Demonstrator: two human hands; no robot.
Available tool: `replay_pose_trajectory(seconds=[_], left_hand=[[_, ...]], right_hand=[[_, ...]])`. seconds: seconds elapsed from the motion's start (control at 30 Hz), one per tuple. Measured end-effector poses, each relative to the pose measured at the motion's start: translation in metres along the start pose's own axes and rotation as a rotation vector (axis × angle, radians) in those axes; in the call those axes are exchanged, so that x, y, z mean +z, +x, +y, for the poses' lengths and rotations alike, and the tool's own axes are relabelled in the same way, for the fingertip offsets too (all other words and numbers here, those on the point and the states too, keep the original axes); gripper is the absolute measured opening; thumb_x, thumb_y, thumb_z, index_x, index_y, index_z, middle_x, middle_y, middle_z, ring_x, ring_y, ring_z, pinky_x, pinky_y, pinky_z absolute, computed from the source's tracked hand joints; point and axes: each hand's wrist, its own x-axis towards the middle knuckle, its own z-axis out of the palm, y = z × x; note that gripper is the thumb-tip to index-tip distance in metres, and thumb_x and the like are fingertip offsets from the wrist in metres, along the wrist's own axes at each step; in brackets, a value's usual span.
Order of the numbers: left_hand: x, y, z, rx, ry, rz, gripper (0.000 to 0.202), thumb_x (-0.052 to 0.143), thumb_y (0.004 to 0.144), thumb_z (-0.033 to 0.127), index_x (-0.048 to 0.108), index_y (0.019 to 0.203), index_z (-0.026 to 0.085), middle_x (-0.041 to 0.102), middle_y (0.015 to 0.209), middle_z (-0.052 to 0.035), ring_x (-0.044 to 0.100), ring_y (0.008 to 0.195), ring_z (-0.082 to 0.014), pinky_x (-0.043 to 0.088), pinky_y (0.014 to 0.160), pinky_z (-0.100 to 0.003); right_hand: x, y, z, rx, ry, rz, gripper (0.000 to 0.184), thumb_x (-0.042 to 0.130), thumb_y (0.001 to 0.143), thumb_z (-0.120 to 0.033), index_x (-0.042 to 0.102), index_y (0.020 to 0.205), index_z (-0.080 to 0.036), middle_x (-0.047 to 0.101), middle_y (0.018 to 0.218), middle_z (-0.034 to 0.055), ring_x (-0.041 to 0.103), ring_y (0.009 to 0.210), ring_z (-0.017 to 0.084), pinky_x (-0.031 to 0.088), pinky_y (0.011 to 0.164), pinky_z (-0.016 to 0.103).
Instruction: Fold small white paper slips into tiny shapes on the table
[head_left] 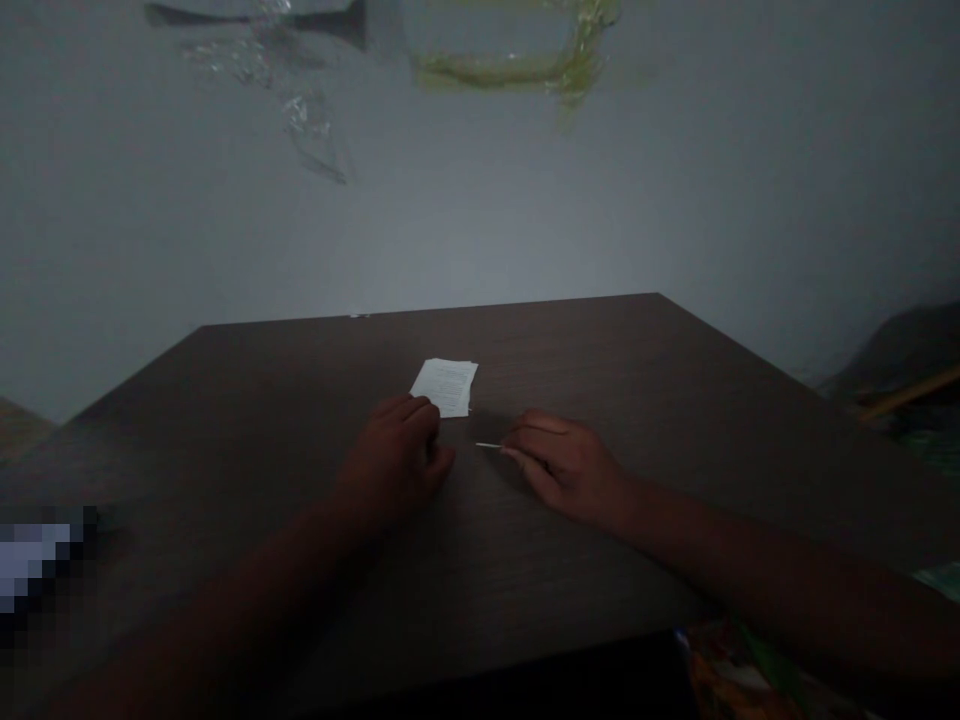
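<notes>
A small folded white paper with faint print lies near the middle of a dark brown wooden table. My left hand rests on the table just in front of the paper, fingers curled into a loose fist, knuckles touching the paper's near edge. My right hand lies to the right of it with fingers pinched on a thin, pale stick, like a needle or toothpick, whose tip points left toward my left hand.
A pale wall stands behind the table. Clear plastic wrap and a yellowish clear container hang at the top. Dim clutter with a wooden stick sits at far right. Coloured cloth shows below the table's front edge.
</notes>
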Motion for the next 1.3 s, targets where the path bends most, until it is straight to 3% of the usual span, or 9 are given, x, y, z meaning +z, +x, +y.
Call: replay_pose_trajectory(seconds=[0.1,0.3,0.5,0.7,0.93,1.03,1.17,1.3], left_hand=[[-0.001,-0.001,-0.002,0.047,-0.031,0.026,0.013,0.059,0.088,0.014,0.053,0.081,0.024,0.066,0.084,-0.0027,0.063,0.082,-0.0235,0.049,0.078,-0.039],[0.007,-0.007,0.023,0.154,-0.066,-0.011,0.01,0.057,0.094,0.015,0.062,0.097,0.022,0.074,0.098,-0.0057,0.069,0.093,-0.0255,0.052,0.085,-0.043],[0.014,-0.005,0.033,0.169,-0.059,-0.007,0.011,0.056,0.09,0.011,0.058,0.086,0.021,0.071,0.089,-0.0039,0.067,0.087,-0.0241,0.05,0.081,-0.04],[0.006,-0.005,0.042,0.188,-0.016,-0.006,0.014,0.06,0.086,0.012,0.055,0.079,0.022,0.069,0.084,-0.0022,0.062,0.082,-0.0224,0.045,0.078,-0.039],[-0.003,-0.003,0.023,0.119,0.078,0.031,0.016,0.061,0.085,0.012,0.052,0.077,0.023,0.067,0.08,-0.0014,0.059,0.081,-0.0224,0.041,0.078,-0.039],[-0.004,-0.003,0.014,0.071,0.063,0.021,0.016,0.061,0.087,0.011,0.052,0.079,0.023,0.068,0.083,-0.0012,0.061,0.084,-0.0221,0.042,0.081,-0.039],[0.003,-0.007,0.019,0.133,-0.019,-0.006,0.012,0.056,0.095,0.013,0.061,0.1,0.022,0.074,0.102,-0.0048,0.067,0.098,-0.0251,0.045,0.09,-0.042],[0.012,-0.009,0.029,0.199,-0.054,0.0,0.011,0.055,0.098,0.014,0.063,0.1,0.022,0.077,0.105,-0.0056,0.068,0.097,-0.0259,0.044,0.089,-0.044]], right_hand=[[0.002,-0.001,0.001,0.003,-0.013,0.005,0.023,0.053,0.112,-0.02,0.068,0.094,-0.02,0.068,0.086,0.0039,0.066,0.08,0.017,0.053,0.071,0.028],[0.005,-0.001,-0.006,-0.011,-0.051,-0.031,0.028,0.054,0.111,-0.019,0.067,0.086,-0.018,0.065,0.082,0.0032,0.064,0.075,0.016,0.05,0.067,0.027],[0.005,0.002,-0.012,-0.066,-0.09,-0.033,0.03,0.052,0.109,-0.017,0.066,0.083,-0.02,0.064,0.079,0.0024,0.06,0.07,0.016,0.048,0.062,0.029],[0.002,0.002,-0.018,-0.184,-0.14,-0.01,0.032,0.047,0.105,-0.011,0.068,0.083,-0.02,0.066,0.077,0.003,0.057,0.065,0.016,0.046,0.058,0.03],[-0.01,0.001,-0.014,-0.15,-0.174,0.082,0.027,0.052,0.11,-0.015,0.075,0.096,-0.017,0.073,0.087,0.0054,0.067,0.076,0.017,0.054,0.067,0.03],[-0.012,0.0,-0.01,-0.119,-0.191,0.049,0.025,0.054,0.111,-0.017,0.076,0.099,-0.016,0.075,0.09,0.0063,0.069,0.078,0.018,0.055,0.068,0.03],[-0.008,-0.001,-0.004,-0.083,-0.184,-0.035,0.029,0.054,0.111,-0.019,0.075,0.092,-0.016,0.073,0.086,0.0061,0.068,0.075,0.017,0.053,0.066,0.03],[-0.006,-0.003,-0.003,-0.097,-0.188,-0.058,0.032,0.052,0.113,-0.02,0.075,0.091,-0.017,0.072,0.086,0.0065,0.067,0.076,0.018,0.053,0.066,0.031]])
